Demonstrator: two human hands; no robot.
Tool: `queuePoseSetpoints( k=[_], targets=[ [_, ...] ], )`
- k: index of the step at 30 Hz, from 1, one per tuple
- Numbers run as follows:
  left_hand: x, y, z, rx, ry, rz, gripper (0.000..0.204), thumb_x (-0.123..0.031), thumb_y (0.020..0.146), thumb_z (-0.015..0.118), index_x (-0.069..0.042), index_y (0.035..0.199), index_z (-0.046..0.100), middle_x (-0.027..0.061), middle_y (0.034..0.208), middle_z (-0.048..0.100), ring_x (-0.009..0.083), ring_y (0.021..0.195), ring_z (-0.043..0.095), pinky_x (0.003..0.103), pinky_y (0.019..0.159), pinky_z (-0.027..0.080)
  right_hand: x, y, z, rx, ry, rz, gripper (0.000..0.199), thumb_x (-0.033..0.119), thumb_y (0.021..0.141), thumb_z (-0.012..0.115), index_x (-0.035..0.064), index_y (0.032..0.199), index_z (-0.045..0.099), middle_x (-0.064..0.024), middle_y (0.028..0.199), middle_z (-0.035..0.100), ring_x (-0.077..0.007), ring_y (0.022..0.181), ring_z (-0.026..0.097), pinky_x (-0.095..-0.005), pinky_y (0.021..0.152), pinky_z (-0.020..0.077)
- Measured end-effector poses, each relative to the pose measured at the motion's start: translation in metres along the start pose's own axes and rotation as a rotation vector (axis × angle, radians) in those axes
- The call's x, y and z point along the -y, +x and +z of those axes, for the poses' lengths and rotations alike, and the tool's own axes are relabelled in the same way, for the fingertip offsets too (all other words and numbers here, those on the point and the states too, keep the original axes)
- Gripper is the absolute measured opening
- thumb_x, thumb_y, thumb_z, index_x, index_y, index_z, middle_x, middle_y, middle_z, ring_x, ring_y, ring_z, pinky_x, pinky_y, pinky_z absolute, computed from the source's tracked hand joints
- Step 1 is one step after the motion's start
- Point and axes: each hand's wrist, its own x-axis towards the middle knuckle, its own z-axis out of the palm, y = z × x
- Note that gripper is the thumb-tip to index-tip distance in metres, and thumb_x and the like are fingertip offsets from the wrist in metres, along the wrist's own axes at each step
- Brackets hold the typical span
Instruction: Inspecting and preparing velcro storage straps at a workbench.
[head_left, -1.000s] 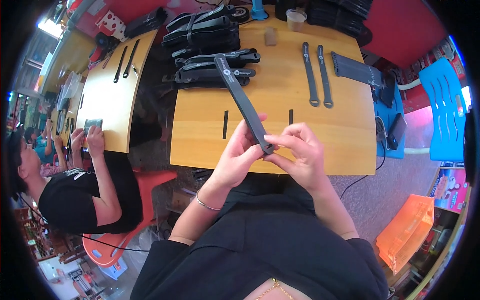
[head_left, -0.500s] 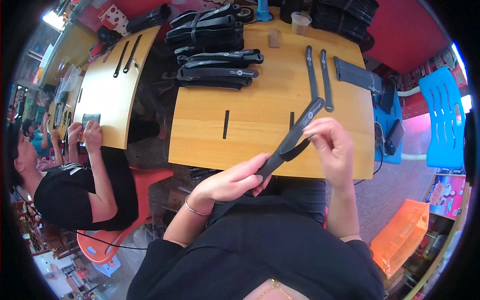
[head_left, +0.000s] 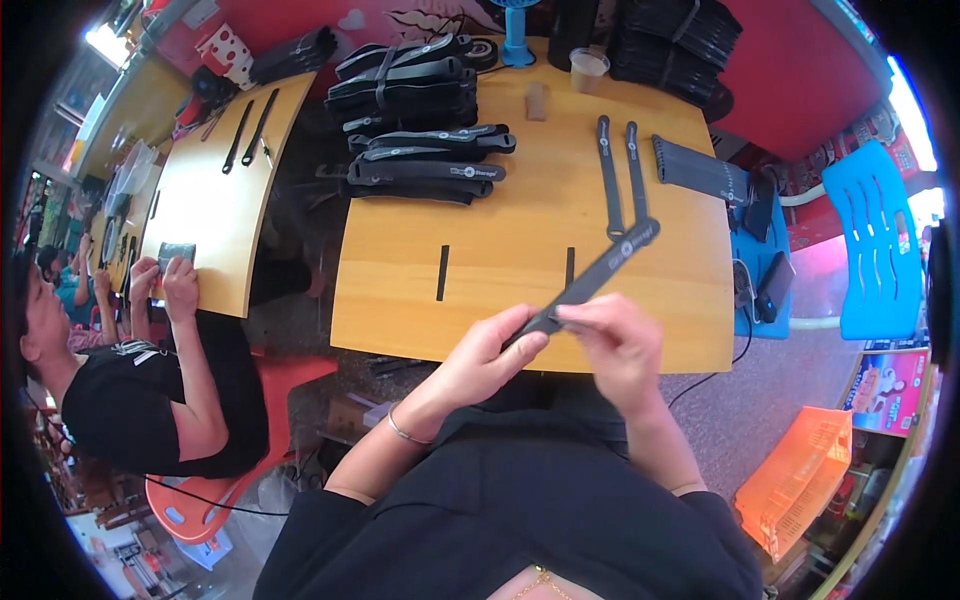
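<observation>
My left hand [head_left: 492, 352] is closed round the lower end of a dark grey strap [head_left: 608, 265] with a rounded far tip. My right hand [head_left: 622, 350] pinches the same strap just beyond the left fingers; its fingertips partly hide the strap there. The strap slants up and right over the table, its tip overlapping one of two flat straps, the left strap [head_left: 607, 170] and the right strap [head_left: 635, 165]. Short black strips, one left [head_left: 443, 273] and one right [head_left: 570, 266], lie on the wooden table [head_left: 390, 320].
Loose straps [head_left: 425, 180] and a tied bundle of straps [head_left: 405, 95] stand at the back left. A grey flat bundle [head_left: 695, 170] lies right, near a plastic cup [head_left: 588, 70] and a small block [head_left: 537, 102]. A co-worker [head_left: 130, 400] sits left; an orange crate [head_left: 800, 480] is lower right.
My right hand has moved left and down, bringing the strap's lifted loose end down onto the strap near my left hand. The view has shifted slightly.
</observation>
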Motion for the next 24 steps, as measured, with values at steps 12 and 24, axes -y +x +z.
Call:
queuePoseSetpoints(
  k=[12,24],
  targets=[
    [0.011,-0.053,-0.091,0.143,0.015,-0.018,0.022,-0.016,0.093,0.057,0.002,0.104,0.059,0.0,0.067,0.05,0.0073,0.057,0.044,0.021,0.052,0.037,-0.045,0.042,-0.159,-1.146,0.527,0.153,0.016,0.013,0.093,0.059,0.0053,0.107,0.061,0.0003,0.087,0.064,-0.0059,0.064,0.056,-0.0173,0.057,0.0424],
    [0.008,-0.011,-0.059,-0.089,-0.782,0.295,0.048,-0.031,0.095,0.038,0.008,0.123,0.042,0.0065,0.064,0.047,0.016,0.054,0.045,0.027,0.05,0.04,-0.12,0.135,-0.053,-0.174,-0.138,-0.146,0.019,-0.005,0.084,0.063,0.0058,0.099,0.069,-0.0009,0.088,0.069,-0.006,0.074,0.061,-0.0189,0.066,0.0461]
  ],
)
